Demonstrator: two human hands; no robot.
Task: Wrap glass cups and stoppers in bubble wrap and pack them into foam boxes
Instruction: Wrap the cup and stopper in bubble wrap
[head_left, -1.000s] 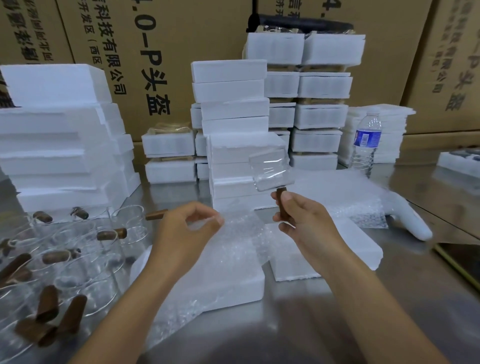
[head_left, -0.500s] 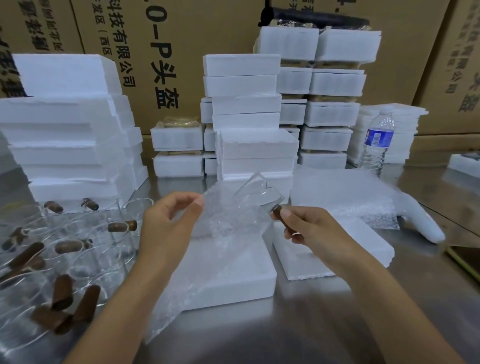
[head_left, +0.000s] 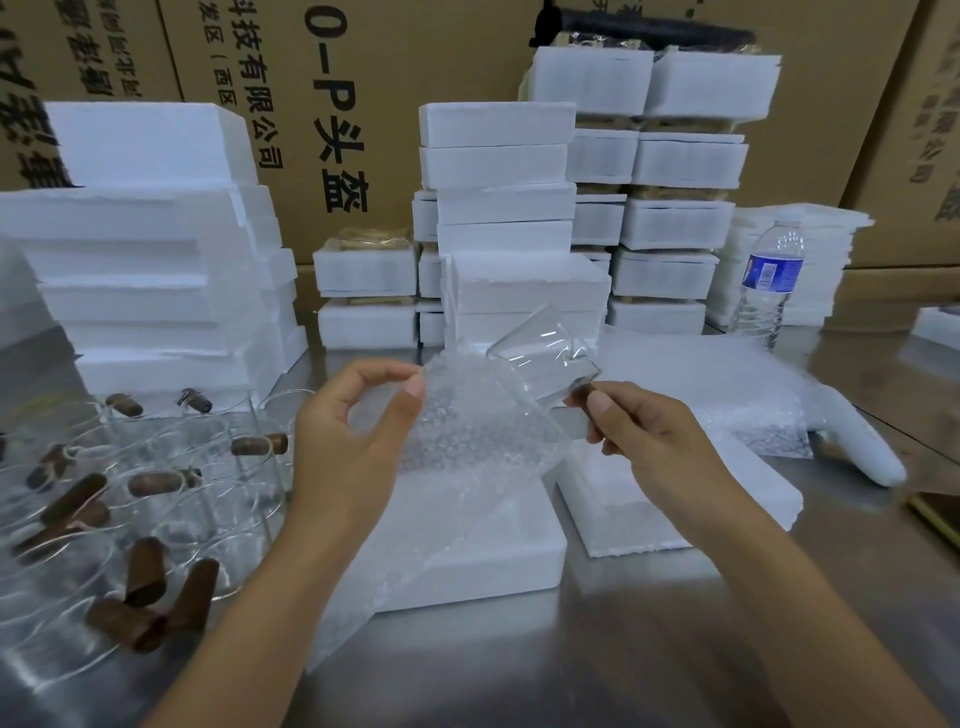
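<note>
The thumb and forefinger (head_left: 414, 387) of the left hand (head_left: 353, 447) pinch the top corner of a sheet of bubble wrap (head_left: 467, 457), and the other fingers curl loosely behind it. The right hand (head_left: 649, 441) pinches only the short brown handle (head_left: 581, 396) of a glass cup (head_left: 540, 358) between thumb and fingertips. The cup sticks out sideways, tilted, with its mouth up and away from the person.

Both the cup and the sheet are held in the air above the foam box (head_left: 493, 551). The cup lies against the sheet's upper edge or just beside it; I cannot tell which. The lower end of the sheet trails over the front of the box onto the metal table (head_left: 649, 649).

The main risk is the thin grip. The whole cup hangs off a small handle, so it could twist or slip when the sheet is drawn round it. It would then drop onto the box or the table.

The sheet is held by one corner, so it may slide off the smooth glass or leave the rim bare.

The trailing end could snag on the box edge. An elbow swinging left of the box could knock the loose cups (head_left: 156, 493) crowded there.
</note>
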